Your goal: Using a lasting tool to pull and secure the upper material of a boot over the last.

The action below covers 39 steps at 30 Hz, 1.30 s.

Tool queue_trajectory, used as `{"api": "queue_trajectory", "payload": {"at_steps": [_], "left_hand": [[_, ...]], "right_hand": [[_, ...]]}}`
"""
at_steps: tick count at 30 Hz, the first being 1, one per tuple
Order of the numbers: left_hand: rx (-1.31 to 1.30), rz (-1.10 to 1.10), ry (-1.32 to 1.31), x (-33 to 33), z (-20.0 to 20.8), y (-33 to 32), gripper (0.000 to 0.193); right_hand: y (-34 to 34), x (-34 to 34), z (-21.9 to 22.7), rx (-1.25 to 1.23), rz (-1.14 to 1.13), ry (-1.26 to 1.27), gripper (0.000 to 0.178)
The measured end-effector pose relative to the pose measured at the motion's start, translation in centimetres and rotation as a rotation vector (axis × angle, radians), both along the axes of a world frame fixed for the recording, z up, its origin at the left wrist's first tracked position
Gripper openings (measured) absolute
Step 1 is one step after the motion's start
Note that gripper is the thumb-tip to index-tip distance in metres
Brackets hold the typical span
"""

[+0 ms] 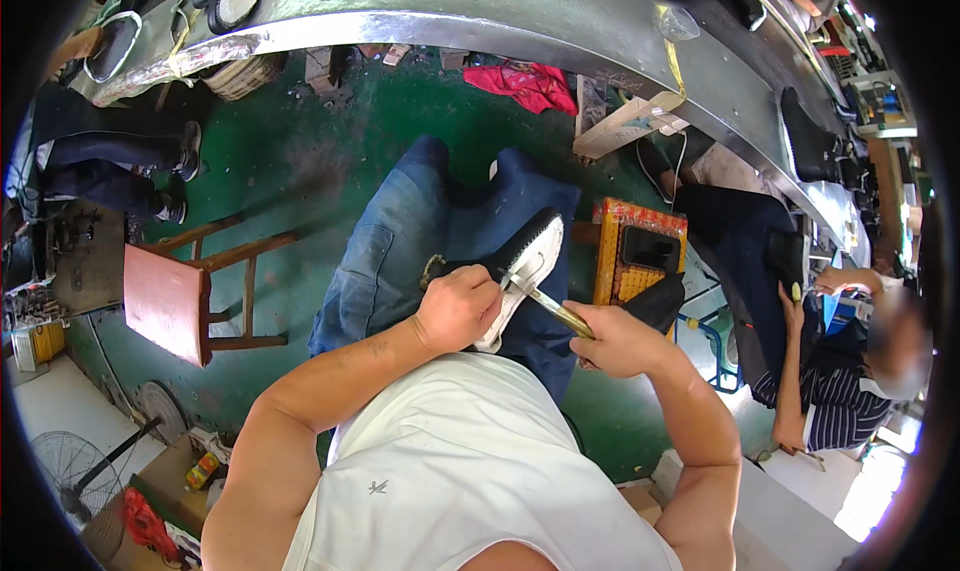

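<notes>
A shoe (540,253) with a black upper lies across my lap, its pale, white-edged underside turned up. My left hand (458,309) is closed on the shoe's left edge; its fingertips and exactly what they pinch are hidden. In my right hand (622,339) is a hand tool (548,306) with a silver metal head and a brassy yellow handle. The tool's head rests at the middle of the shoe's underside, close to my left fingers. Whether it is a hammer or pincers I cannot tell.
A long metal bench (430,33) curves across the far side, with shoes on it. A stool (168,301) stands at left. At right, a phone (650,249) lies on a yellow-and-red seat (612,261). Co-workers sit at both sides. A fan (75,486) is lower left.
</notes>
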<state>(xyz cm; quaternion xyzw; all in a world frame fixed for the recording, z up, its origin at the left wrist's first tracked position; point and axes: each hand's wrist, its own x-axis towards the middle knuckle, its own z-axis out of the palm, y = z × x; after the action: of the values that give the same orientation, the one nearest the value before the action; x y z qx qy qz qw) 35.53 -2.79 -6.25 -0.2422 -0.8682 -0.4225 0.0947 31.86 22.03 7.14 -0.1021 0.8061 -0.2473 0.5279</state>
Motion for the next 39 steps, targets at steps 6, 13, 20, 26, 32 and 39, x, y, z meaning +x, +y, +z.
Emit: {"api": "queue_trajectory", "payload": {"at_steps": [6, 13, 20, 26, 32, 39], "left_hand": [[0.235, 0.162, -0.407, -0.7, -1.6, -0.6, 0.021], [1.143, -0.157, -1.204, -1.4, -5.2, -1.4, 0.071], [0.866, 0.016, -1.139, -3.6, -5.8, -0.5, 0.085], [0.668, 0.059, -1.024, -3.3, -5.7, 0.9, 0.076], [0.485, 0.120, -0.915, -3.5, -6.1, 1.3, 0.072], [0.263, 0.049, -0.603, -3.2, -5.3, 0.7, 0.067]], "right_hand": [[-1.0, -2.5, 0.0, 0.099, 0.152, -0.070, 0.034], [-2.1, -1.0, -6.7, 0.040, 0.181, 0.288, 0.026], [-4.2, 4.7, -12.1, -0.235, -0.492, 0.399, 0.027], [-0.4, -1.0, -7.8, -0.088, -0.109, 0.513, 0.021], [-0.6, -0.6, -10.3, -0.312, -0.637, -0.198, 0.025], [-2.9, 2.5, -14.6, -0.422, -0.767, -0.076, 0.028]]}}
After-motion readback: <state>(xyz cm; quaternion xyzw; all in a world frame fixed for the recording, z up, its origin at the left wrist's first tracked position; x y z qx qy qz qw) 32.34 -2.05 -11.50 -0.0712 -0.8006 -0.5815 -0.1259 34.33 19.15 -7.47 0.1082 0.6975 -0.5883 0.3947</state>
